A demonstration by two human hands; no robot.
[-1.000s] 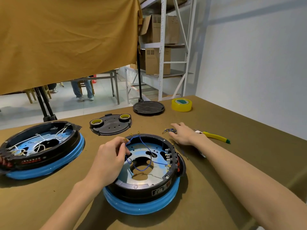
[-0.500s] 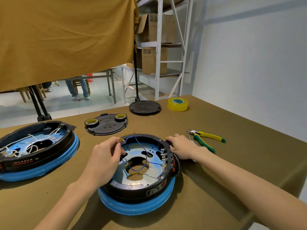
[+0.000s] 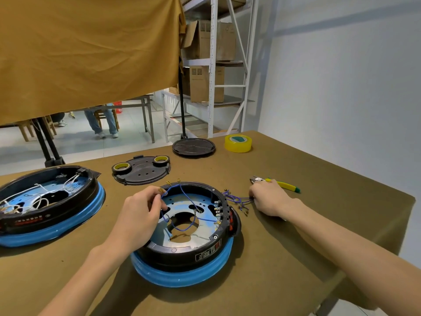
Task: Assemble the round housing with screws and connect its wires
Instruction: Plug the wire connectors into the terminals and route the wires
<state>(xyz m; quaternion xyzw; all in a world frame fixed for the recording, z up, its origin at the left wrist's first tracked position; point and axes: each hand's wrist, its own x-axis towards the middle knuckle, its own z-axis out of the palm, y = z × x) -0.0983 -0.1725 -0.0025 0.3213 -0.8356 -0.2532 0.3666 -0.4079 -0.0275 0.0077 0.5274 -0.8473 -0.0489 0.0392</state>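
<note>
A: The left hand (image 3: 141,213) pinches a blue wire (image 3: 182,226) by its brass terminal at the far-left rim of the round housing (image 3: 189,238). The right hand (image 3: 268,199) lies on the tabletop (image 3: 296,258) just right of the housing, fingers curled around a loose bundle of blue wires (image 3: 237,200).

B: Where does the housing sit?

A: Near the middle of the tabletop, between the two hands, open side up on its blue ring.

B: How far along, would you say?

A: Early to midway, I judge. A few blue wires already loop across the metal plate inside the housing, and one reaches the terminal strip on its right wall. Several terminals hang free over its far rim, and the bundle is not yet attached. The black cover plate (image 3: 142,171) lies behind the housing, so closing and screwing remain. I cannot make out any screws.

B: And the housing itself?

A: Black wall with a printed label on the near side and a red part on the right. Pliers (image 3: 282,184) lie beyond the right hand.
</note>
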